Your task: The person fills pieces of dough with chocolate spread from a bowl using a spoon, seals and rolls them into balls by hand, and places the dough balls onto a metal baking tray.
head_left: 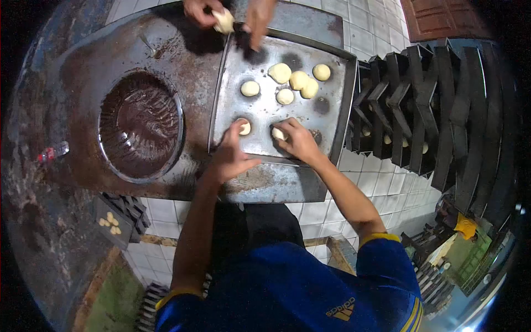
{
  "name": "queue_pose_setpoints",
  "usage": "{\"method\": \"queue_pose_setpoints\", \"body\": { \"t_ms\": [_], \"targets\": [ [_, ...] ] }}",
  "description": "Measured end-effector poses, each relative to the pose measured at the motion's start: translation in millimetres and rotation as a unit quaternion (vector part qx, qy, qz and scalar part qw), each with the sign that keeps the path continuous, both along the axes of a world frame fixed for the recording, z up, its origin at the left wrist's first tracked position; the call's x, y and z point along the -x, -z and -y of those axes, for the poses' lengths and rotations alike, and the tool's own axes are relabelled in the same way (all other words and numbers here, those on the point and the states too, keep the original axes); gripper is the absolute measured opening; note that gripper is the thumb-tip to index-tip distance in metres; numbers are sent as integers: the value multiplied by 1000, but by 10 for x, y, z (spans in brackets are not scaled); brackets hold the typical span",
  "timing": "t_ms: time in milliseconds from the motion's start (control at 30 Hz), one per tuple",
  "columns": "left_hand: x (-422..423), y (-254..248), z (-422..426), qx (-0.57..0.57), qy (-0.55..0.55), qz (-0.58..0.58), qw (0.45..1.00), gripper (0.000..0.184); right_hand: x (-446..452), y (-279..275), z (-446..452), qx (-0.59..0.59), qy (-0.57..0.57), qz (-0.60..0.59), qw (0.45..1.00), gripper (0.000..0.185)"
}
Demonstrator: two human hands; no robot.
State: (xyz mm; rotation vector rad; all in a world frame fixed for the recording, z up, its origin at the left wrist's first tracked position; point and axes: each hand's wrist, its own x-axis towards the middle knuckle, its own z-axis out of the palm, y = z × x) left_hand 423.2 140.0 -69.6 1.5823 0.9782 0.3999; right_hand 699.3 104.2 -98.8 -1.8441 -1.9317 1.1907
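My left hand (pixel 229 155) curls its fingers round a pale dough ball (pixel 244 128) near the front left of a metal tray (pixel 265 145), its thumb pointing away to the right. Another dough ball (pixel 280 134) lies under the bent fingers of my right hand (pixel 298 141), partly hidden by them. Farther back on the tray sit several more balls, among them a lone one (pixel 250 88) and a touching cluster (pixel 299 81). At the tray's far left corner, a co-worker's hand (pixel 202 12) holds a dough piece (pixel 223 21); that person's other hand (pixel 259 22) is beside it.
A large round bowl (pixel 178 138) with dark residue stands left of the tray on the worn table (pixel 72 88). Dark stacked trays (pixel 451 110) rise on the right. At lower left, another tray (pixel 128 228) bears dough balls. A small bottle (pixel 53 151) lies far left.
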Motion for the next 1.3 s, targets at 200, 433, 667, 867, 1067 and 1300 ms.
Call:
{"method": "queue_pose_setpoints", "body": {
  "t_ms": [200,433,667,867,1067,1300],
  "targets": [
    [1085,-14,677,147,-152,-29,977,98,135,482,-48,-181,-246,210,929,72],
    [1949,-361,1513,93,-258,-224,935,86,-198,471,-326,-18,165,-318,933,57],
    [2064,-457,1731,146,-330,-195,912,78,-941,100,-715,-301,187,77,932,52],
    [1991,-515,1566,160,-317,-150,923,75,-1681,260,-1359,-262,-96,221,935,50],
    [1757,-894,1217,176,-370,-40,911,68,-1784,492,-1626,-169,-143,376,900,34],
    [872,-834,696,208,-314,184,908,44,-1327,-714,-1082,149,68,-202,965,42]
  ]
}}
